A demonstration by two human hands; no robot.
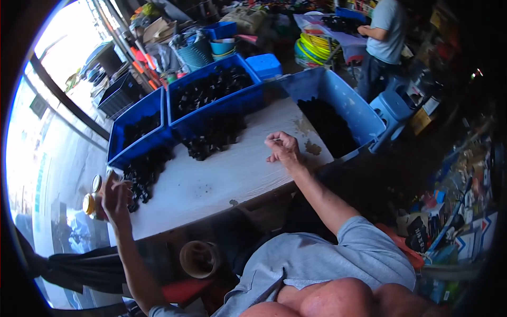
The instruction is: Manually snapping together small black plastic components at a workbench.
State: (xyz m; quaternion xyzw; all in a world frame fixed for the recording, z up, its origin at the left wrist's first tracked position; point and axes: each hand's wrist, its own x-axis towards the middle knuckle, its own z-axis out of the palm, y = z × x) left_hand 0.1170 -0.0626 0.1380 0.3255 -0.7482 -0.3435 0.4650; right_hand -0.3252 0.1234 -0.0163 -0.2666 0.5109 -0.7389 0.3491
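Note:
My left hand [116,198] is at the left edge of the white worktop [211,185], right beside a heap of small black parts [145,177]. Its fingers look apart and bent, and I make out nothing held in them. Over the right part of the worktop hovers my right hand [283,149], fingers loosely curled with a gap between thumb and forefinger. No object shows in it. A second heap of black parts [214,138] lies farther back on the worktop. The single parts are too small and dark to name.
Two blue crates [171,122] of black parts stand along the far side. A larger light-blue tub [354,87] with black contents adjoins the right end. Two jars [88,203] stand by the left edge. Another person [384,37] works at the back right.

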